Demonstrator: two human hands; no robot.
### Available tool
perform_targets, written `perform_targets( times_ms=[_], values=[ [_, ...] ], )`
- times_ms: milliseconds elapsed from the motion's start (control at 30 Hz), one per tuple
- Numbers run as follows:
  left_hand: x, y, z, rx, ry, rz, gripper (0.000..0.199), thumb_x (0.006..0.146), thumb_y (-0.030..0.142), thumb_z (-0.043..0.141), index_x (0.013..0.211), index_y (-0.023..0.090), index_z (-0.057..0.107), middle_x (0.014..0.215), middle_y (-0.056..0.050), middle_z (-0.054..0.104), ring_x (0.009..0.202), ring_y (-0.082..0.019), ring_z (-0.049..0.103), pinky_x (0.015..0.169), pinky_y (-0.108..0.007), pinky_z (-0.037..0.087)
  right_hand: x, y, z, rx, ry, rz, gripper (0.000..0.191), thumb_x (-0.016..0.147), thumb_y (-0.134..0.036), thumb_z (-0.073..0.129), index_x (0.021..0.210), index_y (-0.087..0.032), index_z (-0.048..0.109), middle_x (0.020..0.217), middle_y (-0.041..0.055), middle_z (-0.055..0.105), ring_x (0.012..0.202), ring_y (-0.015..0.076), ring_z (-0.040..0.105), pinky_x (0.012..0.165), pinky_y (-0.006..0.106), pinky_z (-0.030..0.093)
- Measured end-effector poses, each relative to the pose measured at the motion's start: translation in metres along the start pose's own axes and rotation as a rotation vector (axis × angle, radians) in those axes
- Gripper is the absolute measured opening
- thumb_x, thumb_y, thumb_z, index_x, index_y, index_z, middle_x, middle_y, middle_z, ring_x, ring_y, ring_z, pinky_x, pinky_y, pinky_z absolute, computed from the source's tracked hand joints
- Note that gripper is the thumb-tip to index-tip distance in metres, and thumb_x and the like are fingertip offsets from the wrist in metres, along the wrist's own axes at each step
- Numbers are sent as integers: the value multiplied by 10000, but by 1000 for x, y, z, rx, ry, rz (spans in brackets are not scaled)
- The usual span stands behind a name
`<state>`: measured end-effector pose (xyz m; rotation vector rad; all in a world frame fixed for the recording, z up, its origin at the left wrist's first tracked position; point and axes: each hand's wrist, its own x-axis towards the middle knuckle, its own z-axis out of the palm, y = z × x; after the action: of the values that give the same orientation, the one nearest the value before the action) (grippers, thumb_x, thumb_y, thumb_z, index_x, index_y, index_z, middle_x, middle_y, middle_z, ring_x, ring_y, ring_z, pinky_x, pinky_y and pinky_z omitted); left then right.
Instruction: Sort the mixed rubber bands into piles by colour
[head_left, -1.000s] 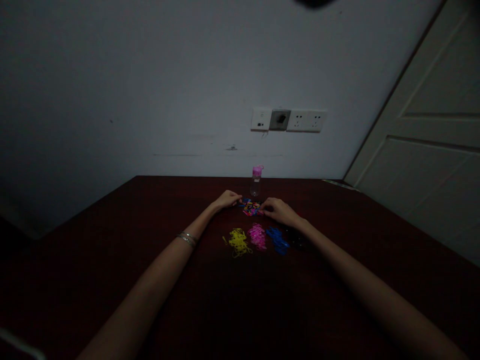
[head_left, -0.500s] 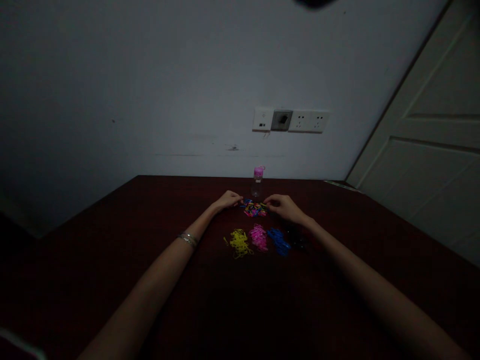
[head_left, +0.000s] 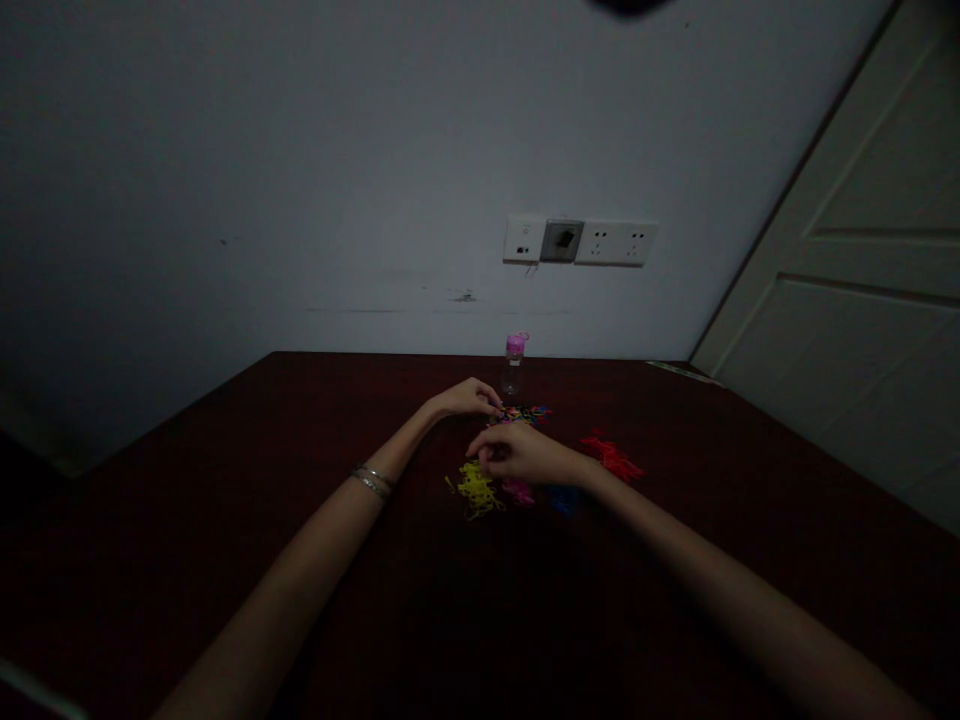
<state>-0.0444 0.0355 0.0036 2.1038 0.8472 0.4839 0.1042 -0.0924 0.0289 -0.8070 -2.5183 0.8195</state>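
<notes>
My left hand (head_left: 471,397) reaches to the left edge of a mixed pile of small coloured rubber bands (head_left: 529,413), its fingers bent and closed at the tips; what they hold is too small to see. Just above the yellow rubber bands (head_left: 476,490), my right hand (head_left: 517,452) has thumb and fingers in a pinch, and whatever is in it does not show. That hand and wrist partly cover the pink rubber bands (head_left: 519,491) and the blue rubber bands (head_left: 562,498). Beyond the wrist lie red rubber bands (head_left: 613,458).
A clear bottle with a pink cap (head_left: 514,346) stands behind the mixed pile. The dark red table (head_left: 360,375) meets a wall with sockets (head_left: 615,243). A white panelled door (head_left: 855,260) is on the right.
My right hand has moved from the mixed pile toward me and left, over the yellow bands, uncovering the red bands. My left hand has shifted slightly right along the mixed pile.
</notes>
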Motion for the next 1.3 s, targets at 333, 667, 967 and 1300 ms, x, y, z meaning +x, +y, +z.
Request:
perform_targets(
  times_ms=[333,667,967,1300],
  values=[
    [3,1,14,267,57,54,201,644,189,558,781,105,678,625,0,593,562,-80,466,551,-186,343,-3,5,-7,-31,85,17,274,698,-121,539,949,-162,641,843,39,642,715,116,571,654,234,443],
    [3,17,4,233,31,61,218,661,243,579,779,90,680,674,-32,626,593,-86,487,564,-192,347,-29,80,-48,-18,376,254,230,690,-165,525,883,-125,643,764,41,640,682,131,567,664,267,451],
    [-6,54,12,63,-432,58,138,644,173,605,738,115,687,577,1,583,508,-62,441,510,-188,322,-32,96,-33,-123,351,229,257,683,-137,531,920,-130,633,819,48,643,735,140,576,687,256,446],
    [-5,44,10,-6,-317,-15,181,644,231,624,772,114,678,582,4,586,516,-59,470,512,-180,338,-31,99,-18,-393,327,194,303,729,-140,535,1022,-182,599,969,70,617,903,182,541,799,297,405]
  ],
)
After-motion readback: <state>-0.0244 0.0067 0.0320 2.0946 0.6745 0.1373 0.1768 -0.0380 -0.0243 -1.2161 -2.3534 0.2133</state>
